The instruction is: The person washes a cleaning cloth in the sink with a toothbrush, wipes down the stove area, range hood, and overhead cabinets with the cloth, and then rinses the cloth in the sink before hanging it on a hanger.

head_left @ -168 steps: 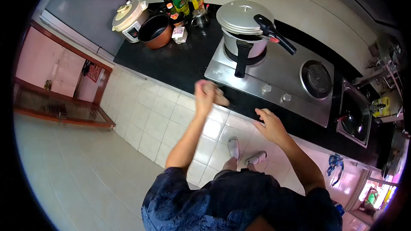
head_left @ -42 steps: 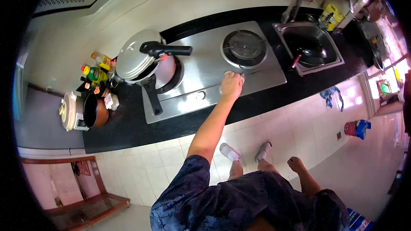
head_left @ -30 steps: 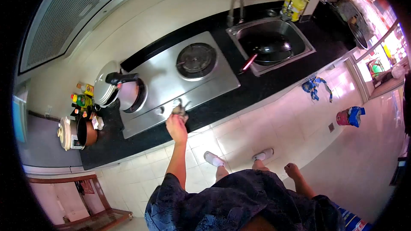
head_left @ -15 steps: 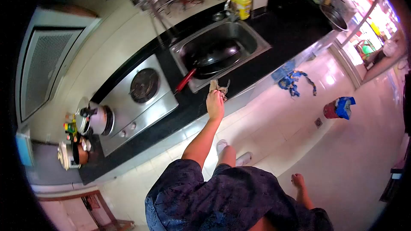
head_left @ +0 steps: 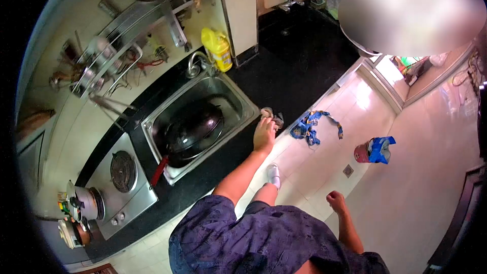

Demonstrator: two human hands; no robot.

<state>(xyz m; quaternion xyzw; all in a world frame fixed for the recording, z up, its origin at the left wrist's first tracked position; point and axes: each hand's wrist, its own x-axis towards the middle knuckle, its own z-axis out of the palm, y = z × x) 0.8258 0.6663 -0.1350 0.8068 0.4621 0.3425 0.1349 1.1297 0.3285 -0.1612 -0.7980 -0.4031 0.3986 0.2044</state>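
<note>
My left hand [head_left: 265, 136] is closed on a crumpled, brownish cloth [head_left: 276, 117], pressing it on the black countertop [head_left: 299, 68] by the sink's front right corner. Beside it, a dark pan [head_left: 200, 124] with a red handle [head_left: 159, 172] sits in the steel sink [head_left: 242, 94]. The handle sticks out over the sink's front left edge. Lower in the view, my right hand [head_left: 336, 201] hangs above the floor, its fingers curled with nothing visible in them.
A faucet [head_left: 195, 63] and a yellow jug [head_left: 218, 50] stand behind the sink. Left are a stove [head_left: 139, 200] and a pressure cooker [head_left: 86, 205]. Blue patterned cloth [head_left: 309, 131] and a red bin with a blue liner [head_left: 378, 150] are on the floor. A blurred oval [head_left: 411, 12] covers the upper right.
My left hand has moved right along the counter with the cloth, from the sink's front side to its right corner. The view has shifted to the right. My right hand remains curled.
</note>
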